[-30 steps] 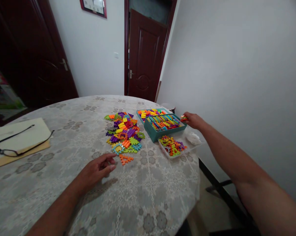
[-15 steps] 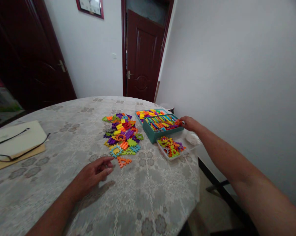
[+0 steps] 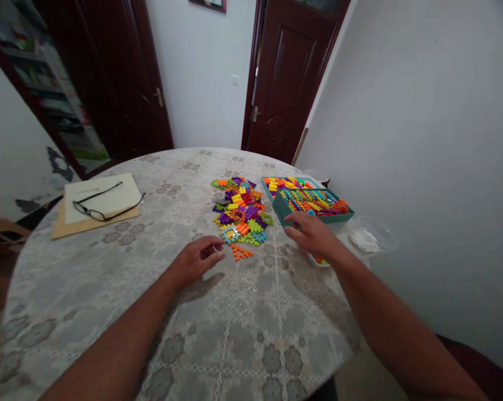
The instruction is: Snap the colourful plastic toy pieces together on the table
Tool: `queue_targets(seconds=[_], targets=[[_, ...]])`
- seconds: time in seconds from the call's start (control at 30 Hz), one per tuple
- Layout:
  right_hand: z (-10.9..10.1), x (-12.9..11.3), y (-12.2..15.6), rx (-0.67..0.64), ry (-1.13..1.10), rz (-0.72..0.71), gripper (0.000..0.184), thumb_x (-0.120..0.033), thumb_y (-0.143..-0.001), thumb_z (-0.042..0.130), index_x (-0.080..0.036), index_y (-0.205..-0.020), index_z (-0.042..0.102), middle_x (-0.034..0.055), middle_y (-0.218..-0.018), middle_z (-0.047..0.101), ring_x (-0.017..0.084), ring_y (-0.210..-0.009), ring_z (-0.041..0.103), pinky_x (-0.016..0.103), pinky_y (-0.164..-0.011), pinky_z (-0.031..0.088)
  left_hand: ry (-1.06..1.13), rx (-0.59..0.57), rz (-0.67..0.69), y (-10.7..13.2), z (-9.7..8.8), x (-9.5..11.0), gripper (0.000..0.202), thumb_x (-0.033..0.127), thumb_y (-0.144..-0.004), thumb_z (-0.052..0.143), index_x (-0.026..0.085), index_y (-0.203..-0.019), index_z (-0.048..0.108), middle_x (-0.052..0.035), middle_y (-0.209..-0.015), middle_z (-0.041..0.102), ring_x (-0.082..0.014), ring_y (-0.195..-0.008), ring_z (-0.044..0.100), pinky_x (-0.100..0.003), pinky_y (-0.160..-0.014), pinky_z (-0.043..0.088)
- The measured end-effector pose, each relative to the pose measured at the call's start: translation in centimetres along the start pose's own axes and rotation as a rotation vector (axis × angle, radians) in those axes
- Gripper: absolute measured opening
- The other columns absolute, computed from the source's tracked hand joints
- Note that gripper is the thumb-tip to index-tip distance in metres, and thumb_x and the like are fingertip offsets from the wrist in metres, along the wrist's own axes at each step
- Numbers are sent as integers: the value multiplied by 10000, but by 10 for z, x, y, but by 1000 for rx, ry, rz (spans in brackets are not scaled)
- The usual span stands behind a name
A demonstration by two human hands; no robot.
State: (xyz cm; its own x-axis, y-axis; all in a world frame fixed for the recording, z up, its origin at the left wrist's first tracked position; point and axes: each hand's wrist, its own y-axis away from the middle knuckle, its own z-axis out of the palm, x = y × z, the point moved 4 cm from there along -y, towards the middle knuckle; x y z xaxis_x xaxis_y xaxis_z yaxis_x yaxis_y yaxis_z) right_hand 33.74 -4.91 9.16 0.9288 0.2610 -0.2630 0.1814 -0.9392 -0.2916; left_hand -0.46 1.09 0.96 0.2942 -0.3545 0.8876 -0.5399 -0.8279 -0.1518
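left hand (image 3: 195,260) fingers loose, holding nothing, resting on counter (image 3: 109,289) beside orange triangle piece (image 3: 240,253) | right hand (image 3: 314,234) spread flat, nothing held, over clear tray | loose pile (image 3: 241,214) unsorted | teal box (image 3: 314,201) mostly filled

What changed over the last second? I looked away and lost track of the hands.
The right hand came back from the teal box's far end, where it held a small piece, to hover empty over the clear tray. The left hand stayed by the orange triangle piece.
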Motion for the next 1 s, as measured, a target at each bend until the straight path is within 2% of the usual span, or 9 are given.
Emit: queue_targets(seconds=[0.07, 0.13, 0.23, 0.37, 0.47, 0.6, 0.73, 0.83, 1.0], targets=[[30, -23, -9, -38, -61, -34, 367, -354, -998, 601, -195, -1320, 680, 140, -1286, 716, 256, -1145, 686, 390, -1037, 521, -106, 56, 53, 1, -4, 2, 434, 494, -916, 696, 171, -1202, 744, -106, -1046, 731, -211, -865, 675, -347, -801, 560], [58, -35, -22, -41, -72, -38, 449, -329, -976, 621, -192, -1403, 633, 161, -1389, 670, 282, -1281, 631, 428, -1123, 476, -198, 90, 98, 1, -6, 2, 402, 461, -936, 677, 178, -1215, 738, -110, -1085, 732, -223, -916, 681, -359, -843, 561], [91, -37, -41, -9, -20, 48, 582, -343, -957, 643, -193, -1511, 545, 189, -1525, 568, 326, -1421, 522, 486, -1188, 411, -296, 113, 167, 1, -8, 1, 404, 424, -955, 652, 192, -1281, 711, -128, -1210, 723, -255, -1057, 682, -402, -952, 554], [116, -32, -51, -13, 77, 202, 693, -515, -971, 630, -169, -1557, 498, 240, -1602, 461, 401, -1457, 459, 552, -1181, 388, -378, 109, 249, 0, -5, -2, 416, 391, -952, 641, 193, -1315, 694, -150, -1316, 705, -302, -1248, 634, -476, -1121, 478], [124, -34, -47, -8, 84, 188, 646, -521, -975, 609, -173, -1515, 538, 226, -1492, 555, 391, -1390, 498, 536, -1166, 395, -420, 73, 276, -2, 0, -6, 426, 385, -942, 655, 187, -1318, 689, -155, -1322, 705, -307, -1255, 630, -478, -1134, 469], [125, -47, -39, 82, -12, 43, 462, -378, -956, 612, -153, -1359, 633, 196, -1293, 657, 346, -1248, 563, 484, -1128, 429, -486, 33, 287, -2, 5, -10, 419, 376, -937, 674, 183, -1309, 687, -153, -1329, 707, -313, -1257, 623, -490, -1138, 458], [120, -62, -38, 163, -178, -74, 338, -278, -948, 576, -193, -1260, 673, 148, -1211, 698, 302, -1180, 606, 442, -1100, 461, -494, 37, 292, -2, 5, -11, 414, 380, -934, 683, 191, -1303, 683, -156, -1347, 696, -316, -1286, 609, -492, -1158, 444], [115, -60, -40, 229, -323, -25, 313, -270, -963, 534, -229, -1231, 690, 117, -1210, 723, 271, -1151, 648, 411, -1070, 491, -480, 40, 282, -1, 4, -11, 399, 388, -944, 667, 212, -1302, 681, -147, -1353, 691, -310, -1295, 607, -489, -1165, 441], [111, -37, -40, 341, -525, 189, 324, -351, -980, 513, -232, -1214, 703, 70, -1164, 752, 248, -1033, 685, 408, -978, 533, -446, 36, 261, -2, 2, -9, 383, 393, -944, 650, 214, -1280, 690, -147, -1334, 696, -307, -1283, 616, -482, -1159, 449]])
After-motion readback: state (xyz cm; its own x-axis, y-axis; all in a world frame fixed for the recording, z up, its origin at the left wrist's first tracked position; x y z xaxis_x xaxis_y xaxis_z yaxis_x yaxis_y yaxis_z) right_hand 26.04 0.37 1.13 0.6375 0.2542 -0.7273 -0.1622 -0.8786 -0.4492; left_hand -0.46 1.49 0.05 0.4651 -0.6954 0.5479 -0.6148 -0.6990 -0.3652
